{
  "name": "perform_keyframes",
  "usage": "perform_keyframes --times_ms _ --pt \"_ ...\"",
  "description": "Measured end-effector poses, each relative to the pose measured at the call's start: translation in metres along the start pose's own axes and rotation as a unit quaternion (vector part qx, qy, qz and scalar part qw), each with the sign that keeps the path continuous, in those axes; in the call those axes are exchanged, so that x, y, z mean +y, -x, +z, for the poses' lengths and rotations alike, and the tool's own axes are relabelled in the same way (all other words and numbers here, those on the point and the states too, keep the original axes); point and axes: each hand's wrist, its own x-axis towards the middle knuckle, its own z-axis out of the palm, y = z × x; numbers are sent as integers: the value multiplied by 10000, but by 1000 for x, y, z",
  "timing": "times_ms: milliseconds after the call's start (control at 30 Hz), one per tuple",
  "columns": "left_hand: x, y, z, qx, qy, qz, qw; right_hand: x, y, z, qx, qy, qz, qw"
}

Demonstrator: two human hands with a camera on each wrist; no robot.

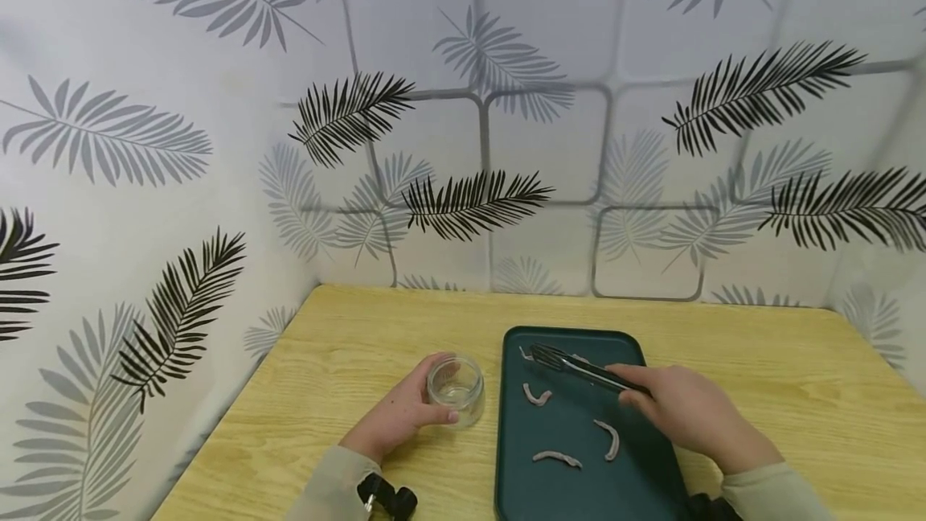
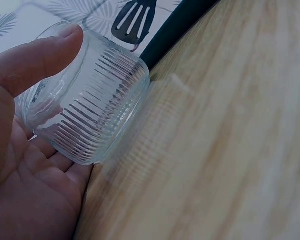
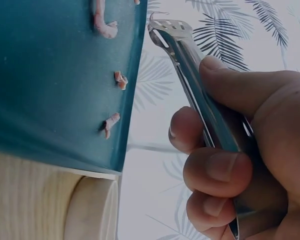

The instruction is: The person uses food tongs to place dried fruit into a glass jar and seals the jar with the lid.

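Note:
My left hand (image 1: 405,412) grips a clear glass jar (image 1: 463,408), the thumb on the near side and fingers around the back. Ribbed glass shows in the left wrist view, with the jar's base at the wooden tabletop. My right hand (image 1: 687,412) holds metal tongs (image 3: 192,70), thumb on one arm and fingers curled round the other. Their slotted heads (image 2: 135,21) are over the far left of a dark green tray (image 1: 571,493). A thin pinkish piece (image 1: 526,354) shows at the tongs' tips. Several curved pinkish strips (image 1: 557,457) lie on the tray; their kind is unclear.
The tray lies on a light wooden table (image 1: 391,320), to the right of the jar. Behind and to the left hangs a pale sheet (image 1: 434,143) with a leaf print. A black wrist mount (image 1: 387,497) sits on the left forearm.

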Motion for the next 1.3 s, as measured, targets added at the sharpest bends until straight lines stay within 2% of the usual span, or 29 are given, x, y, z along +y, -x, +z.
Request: perform_keyframes --times_ms 233,567,767,900,1100,1300 --pt "-2 -2 -1 -73 13 -13 10000 -5 4 -7 81 -101 -13 9999" --pt "-4 0 0 -139 160 -25 9998 -27 7 -11 457 -154 -388 9981" --pt "-2 -3 -1 -130 87 -6 9999 -40 10 -13 681 142 -456 9965" --pt "-1 -3 -2 -126 41 -16 9999 -46 9 -10 710 189 -571 9957" --pt "-2 -4 -1 -166 64 12 9998 -53 7 -5 674 -194 -858 9938" --pt "-4 -4 -2 -146 82 48 9998 -62 6 -2 683 -142 -872 9937"
